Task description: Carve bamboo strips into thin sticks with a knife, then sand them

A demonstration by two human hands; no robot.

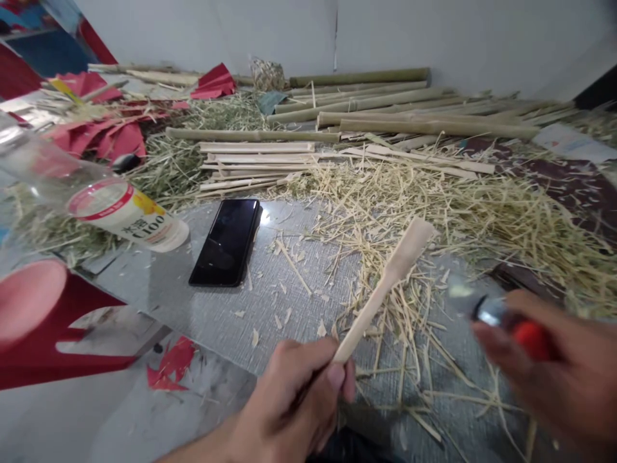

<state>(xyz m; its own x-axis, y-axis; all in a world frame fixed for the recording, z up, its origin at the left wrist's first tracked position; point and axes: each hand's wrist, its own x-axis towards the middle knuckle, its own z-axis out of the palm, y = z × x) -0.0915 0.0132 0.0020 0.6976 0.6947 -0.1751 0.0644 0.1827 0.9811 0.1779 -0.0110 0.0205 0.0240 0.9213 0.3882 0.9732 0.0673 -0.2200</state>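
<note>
My left hand [289,399] is closed round the thin end of a carved bamboo stick [385,283], whose wider flat end points up and to the right. My right hand [554,366], blurred by motion at the lower right, grips a tool with a red handle [530,337] and a metal tip. The tool's tip is a little to the right of the stick and not touching it. Bamboo shavings [434,225] lie scattered beneath and beyond both hands.
A black phone [226,241] lies on the grey mat [270,302]. A clear bottle with a white label [125,215] lies at the left. Split bamboo slats [255,161] and whole poles [385,103] are piled at the back. Red paper scraps [96,138] lie far left.
</note>
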